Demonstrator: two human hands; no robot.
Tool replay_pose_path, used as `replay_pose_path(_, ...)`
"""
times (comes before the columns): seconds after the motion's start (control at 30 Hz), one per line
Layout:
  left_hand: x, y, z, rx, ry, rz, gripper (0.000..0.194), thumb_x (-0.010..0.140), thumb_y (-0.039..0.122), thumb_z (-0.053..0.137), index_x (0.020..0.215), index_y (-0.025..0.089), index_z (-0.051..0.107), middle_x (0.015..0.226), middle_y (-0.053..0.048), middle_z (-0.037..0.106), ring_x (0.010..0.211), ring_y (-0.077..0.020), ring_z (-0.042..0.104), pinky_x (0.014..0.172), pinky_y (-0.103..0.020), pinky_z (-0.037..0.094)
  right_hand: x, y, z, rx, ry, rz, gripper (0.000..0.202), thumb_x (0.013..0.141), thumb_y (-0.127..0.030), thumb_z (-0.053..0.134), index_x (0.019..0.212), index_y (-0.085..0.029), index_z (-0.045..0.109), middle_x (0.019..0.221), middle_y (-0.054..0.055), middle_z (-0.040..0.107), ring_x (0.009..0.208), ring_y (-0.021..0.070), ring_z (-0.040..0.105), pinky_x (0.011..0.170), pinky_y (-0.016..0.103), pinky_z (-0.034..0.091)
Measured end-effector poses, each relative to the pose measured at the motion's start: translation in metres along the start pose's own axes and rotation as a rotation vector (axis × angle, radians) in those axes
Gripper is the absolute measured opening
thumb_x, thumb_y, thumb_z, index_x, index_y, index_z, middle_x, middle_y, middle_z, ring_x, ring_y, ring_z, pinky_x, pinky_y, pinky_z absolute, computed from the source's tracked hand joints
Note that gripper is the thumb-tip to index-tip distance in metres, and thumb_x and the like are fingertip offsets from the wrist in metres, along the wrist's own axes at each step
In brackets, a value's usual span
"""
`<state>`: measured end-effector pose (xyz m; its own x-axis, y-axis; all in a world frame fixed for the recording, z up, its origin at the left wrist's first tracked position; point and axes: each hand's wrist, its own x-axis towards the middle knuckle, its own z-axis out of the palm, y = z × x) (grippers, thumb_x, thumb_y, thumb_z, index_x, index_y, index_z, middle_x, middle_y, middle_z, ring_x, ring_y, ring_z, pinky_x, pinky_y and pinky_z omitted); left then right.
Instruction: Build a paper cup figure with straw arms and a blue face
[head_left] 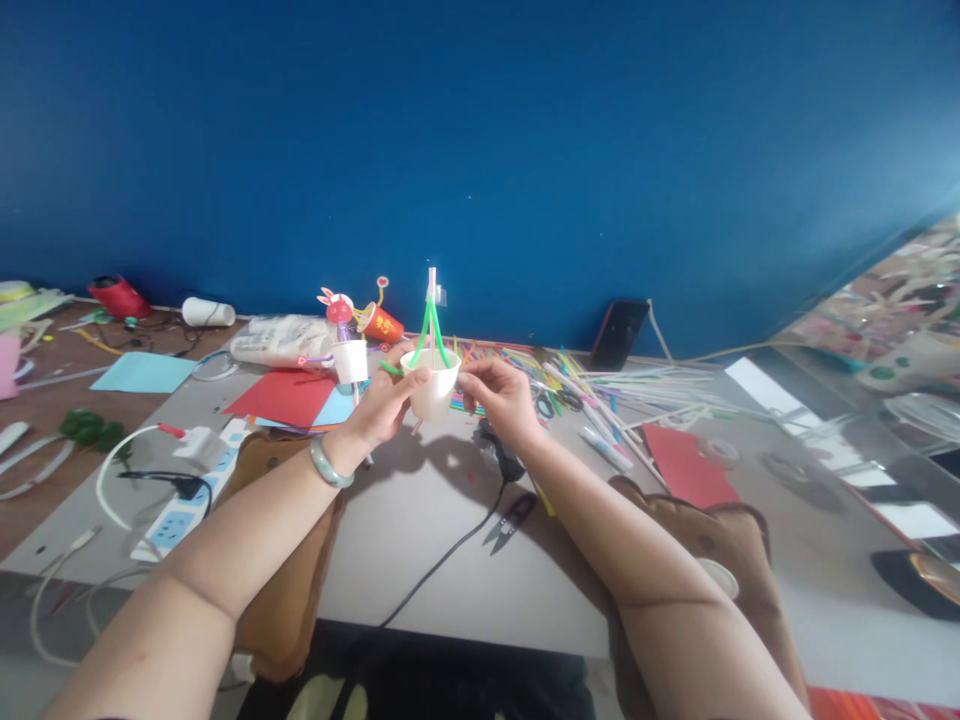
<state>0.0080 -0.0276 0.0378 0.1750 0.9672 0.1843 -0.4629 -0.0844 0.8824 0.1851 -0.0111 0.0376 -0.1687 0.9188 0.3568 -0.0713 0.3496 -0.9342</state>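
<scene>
Above the table's middle, my left hand (390, 402) is wrapped round the left side of a white paper cup (433, 392), its thumb near the rim. Green strips (427, 335) and a pale upright straw (432, 285) rise from the cup and meet near the top. My right hand (499, 392) is at the cup's right side with fingertips pinched together; what they hold, if anything, is too small to tell. Left of the cup stands a decorated white cup (349, 360) with a red figure on top.
Colored sticks (585, 385) lie behind my right hand. Black snips (511, 522) and a black cable (450, 550) are in front. A power strip (176, 525) is at left, a phone (619, 335) against the blue wall, brown cushions (281, 590) under the forearms.
</scene>
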Motion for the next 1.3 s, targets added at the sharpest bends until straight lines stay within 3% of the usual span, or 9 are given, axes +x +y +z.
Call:
replay_pose_path(0.23, 0.001, 0.000, -0.002, 0.000, 0.031, -0.007, 0.054, 0.068, 0.039, 0.086, 0.113, 0.022, 0.061, 0.082, -0.002, 0.072, 0.057, -0.0128, 0.062, 0.046, -0.021, 0.041, 0.002, 0.007, -0.002, -0.050, -0.055, 0.035, 0.037, 0.074, -0.051, 0.080, 0.084, -0.017, 0.068, 0.060, -0.002, 0.066, 0.046, 0.0094, 0.055, 0.045, 0.024, 0.048)
replay_pose_path(0.37, 0.001, 0.000, -0.003, 0.004, 0.023, -0.011, 0.053, 0.069, 0.040, 0.085, 0.113, 0.022, 0.061, 0.085, -0.003, 0.073, 0.056, -0.0136, 0.063, 0.045, -0.022, 0.042, 0.002, 0.008, -0.002, -0.101, -0.078, 0.026, 0.034, 0.079, -0.049, 0.075, 0.088, -0.017, 0.068, 0.060, -0.002, 0.065, 0.047, 0.0096, 0.056, 0.047, 0.024, 0.048)
replay_pose_path(0.57, 0.002, 0.000, -0.003, 0.009, -0.003, 0.003, 0.055, 0.071, 0.038, 0.084, 0.119, 0.022, 0.062, 0.094, -0.005, 0.075, 0.069, -0.0170, 0.067, 0.055, -0.024, 0.047, 0.000, 0.012, 0.000, -0.137, -0.016, 0.002, 0.028, 0.083, -0.046, 0.069, 0.088, -0.018, 0.065, 0.062, -0.003, 0.065, 0.045, 0.0087, 0.055, 0.047, 0.024, 0.048)
replay_pose_path(0.73, 0.002, 0.003, -0.001, 0.015, -0.032, -0.010, 0.055, 0.073, 0.039, 0.083, 0.120, 0.021, 0.063, 0.094, -0.007, 0.075, 0.075, -0.0186, 0.068, 0.062, -0.026, 0.049, -0.002, 0.015, 0.001, -0.147, -0.007, -0.040, 0.025, 0.086, -0.044, 0.067, 0.089, -0.019, 0.063, 0.064, -0.002, 0.065, 0.046, 0.0090, 0.055, 0.047, 0.024, 0.047)
replay_pose_path(0.93, 0.003, 0.006, -0.004, -0.045, -0.020, -0.024, 0.053, 0.071, 0.035, 0.083, 0.118, 0.019, 0.064, 0.091, -0.006, 0.075, 0.070, -0.0183, 0.067, 0.059, -0.027, 0.050, 0.000, 0.013, -0.003, -0.194, -0.033, -0.080, 0.022, 0.083, -0.038, 0.070, 0.091, -0.018, 0.066, 0.066, -0.001, 0.066, 0.049, 0.0106, 0.056, 0.048, 0.024, 0.045)
replay_pose_path(1.1, 0.005, 0.010, -0.008, -0.070, -0.053, -0.057, 0.063, 0.066, 0.031, 0.085, 0.124, 0.019, 0.063, 0.102, -0.009, 0.077, 0.084, -0.0235, 0.071, 0.067, -0.029, 0.053, 0.000, 0.011, -0.007, -0.335, -0.042, -0.201, 0.017, 0.086, -0.032, 0.066, 0.093, -0.017, 0.069, 0.064, -0.001, 0.064, 0.052, 0.0101, 0.054, 0.053, 0.024, 0.043)
replay_pose_path(1.3, 0.011, 0.016, -0.024, -0.113, -0.089, -0.156, 0.057, 0.070, 0.050, 0.081, 0.111, 0.012, 0.073, 0.099, -0.012, 0.077, 0.094, -0.0294, 0.072, 0.080, -0.036, 0.055, 0.000, 0.011, -0.010, -0.517, -0.063, -0.311, 0.020, 0.090, -0.030, 0.059, 0.096, -0.016, 0.071, 0.058, -0.003, 0.058, 0.051, 0.0090, 0.045, 0.053, 0.023, 0.037)
